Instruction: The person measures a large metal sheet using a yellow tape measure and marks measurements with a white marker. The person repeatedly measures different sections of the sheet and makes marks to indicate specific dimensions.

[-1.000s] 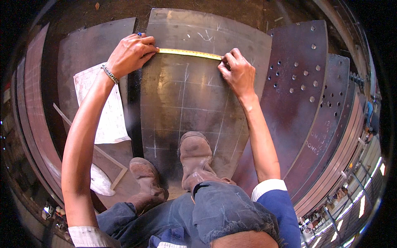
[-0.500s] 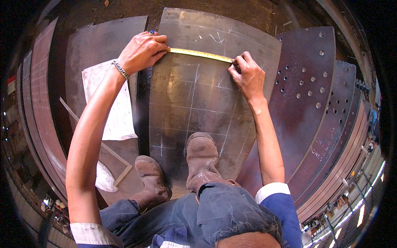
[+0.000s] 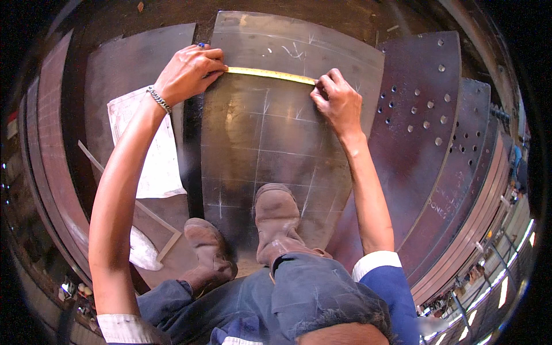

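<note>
A yellow tape measure [image 3: 270, 73] stretches across a grey steel plate [image 3: 230, 135], which is marked with white chalk lines and arrows. At the plate's left edge my left hand [image 3: 192, 72] pinches one end of the tape, its fingers closed. My right hand [image 3: 338, 100] grips the tape's other end between thumb and fingers, over the right part of the plate. What lies inside that hand is hidden. The blade runs nearly straight between the hands, sloping slightly down to the right. A small blue item shows by my left hand's fingers.
Paper drawing sheets [image 3: 158, 167] lie on another steel plate [image 3: 123, 63] at the left, near an L-shaped metal square [image 3: 167, 244] and a white bundle [image 3: 142, 250]. Dark plates with drilled holes [image 3: 417, 109] overlap at the right. My boots [image 3: 277, 210] stand at the near side.
The whole view has shifted slightly, so plates and hands appear a little further left. Both hands keep the same hold on the tape.
</note>
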A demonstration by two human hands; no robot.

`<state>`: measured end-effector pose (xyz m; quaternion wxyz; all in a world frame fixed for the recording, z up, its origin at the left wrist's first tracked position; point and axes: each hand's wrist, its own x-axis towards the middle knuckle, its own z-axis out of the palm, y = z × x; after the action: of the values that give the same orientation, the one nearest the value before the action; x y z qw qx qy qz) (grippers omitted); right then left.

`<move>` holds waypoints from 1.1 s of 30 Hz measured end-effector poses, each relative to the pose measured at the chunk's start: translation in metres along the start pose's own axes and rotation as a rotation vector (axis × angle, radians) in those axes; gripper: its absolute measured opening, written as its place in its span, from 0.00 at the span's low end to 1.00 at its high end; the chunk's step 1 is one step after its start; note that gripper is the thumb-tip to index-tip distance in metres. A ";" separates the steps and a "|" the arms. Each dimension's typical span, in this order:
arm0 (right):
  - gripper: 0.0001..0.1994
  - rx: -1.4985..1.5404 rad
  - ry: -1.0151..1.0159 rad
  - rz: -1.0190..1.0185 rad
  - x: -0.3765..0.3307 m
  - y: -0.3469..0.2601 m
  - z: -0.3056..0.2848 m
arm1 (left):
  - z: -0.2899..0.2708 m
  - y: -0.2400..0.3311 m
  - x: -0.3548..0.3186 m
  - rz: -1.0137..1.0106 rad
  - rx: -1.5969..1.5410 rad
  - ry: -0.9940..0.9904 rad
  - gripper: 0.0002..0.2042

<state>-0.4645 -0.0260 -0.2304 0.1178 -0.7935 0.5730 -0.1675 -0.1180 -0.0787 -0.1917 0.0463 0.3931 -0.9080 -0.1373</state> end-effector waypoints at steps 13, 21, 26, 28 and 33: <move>0.08 0.026 -0.010 -0.001 0.002 0.000 -0.007 | -0.001 -0.003 0.002 0.024 -0.004 -0.005 0.08; 0.09 0.027 -0.004 -0.014 0.002 0.000 -0.007 | -0.001 -0.003 0.001 0.016 -0.001 -0.024 0.08; 0.09 0.006 -0.011 -0.024 0.002 0.001 -0.006 | -0.002 -0.004 0.002 0.013 0.001 -0.040 0.08; 0.10 0.003 -0.009 -0.028 0.002 0.002 -0.006 | -0.003 -0.003 0.003 0.022 -0.009 -0.027 0.08; 0.09 0.007 -0.011 -0.013 0.002 0.002 -0.006 | -0.001 -0.003 0.003 0.024 -0.015 -0.011 0.08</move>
<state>-0.4680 -0.0280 -0.2251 0.1227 -0.7977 0.5665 -0.1661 -0.1179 -0.0829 -0.1919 0.0459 0.3810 -0.9118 -0.1460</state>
